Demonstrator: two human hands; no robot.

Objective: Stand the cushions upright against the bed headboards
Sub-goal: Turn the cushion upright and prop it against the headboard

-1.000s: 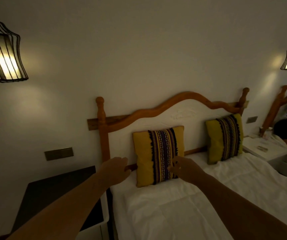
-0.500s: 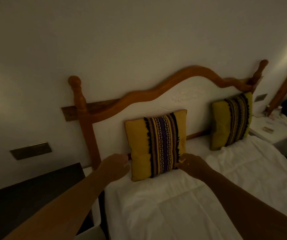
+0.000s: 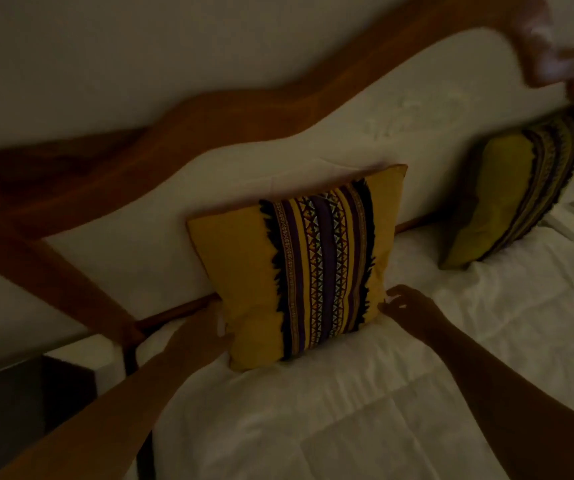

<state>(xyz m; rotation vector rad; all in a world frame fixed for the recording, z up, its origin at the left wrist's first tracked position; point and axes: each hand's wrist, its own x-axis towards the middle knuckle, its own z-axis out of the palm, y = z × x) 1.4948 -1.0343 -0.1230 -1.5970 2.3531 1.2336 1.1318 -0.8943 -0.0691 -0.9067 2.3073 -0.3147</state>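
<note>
**Near cushion almost set, hands at its lower corners**

The room is dim: a pale wall, a white padded headboard (image 3: 313, 174) framed in curved wood, and a white quilted bed (image 3: 365, 410) below you. The near cushion (image 3: 299, 265) stands at the bed's head edge, toward its left corner, leaning back on the headboard with its base on the quilt. It is mustard yellow with a dark fringed band of purple and patterned stripes down the middle, and looks soft and plump. A second cushion (image 3: 507, 199) of the same kind leans at the head edge toward the right corner.

Your left hand (image 3: 205, 334) sits against the cushion's lower left corner; I cannot tell how far it is closed. Your right hand (image 3: 406, 310) is by the lower right corner, fingers loosely spread, gripping nothing.

You appear to be squaring up this cushion. Next, nudge its base snug to the headboard, then let go gently so it does not slump.
</note>
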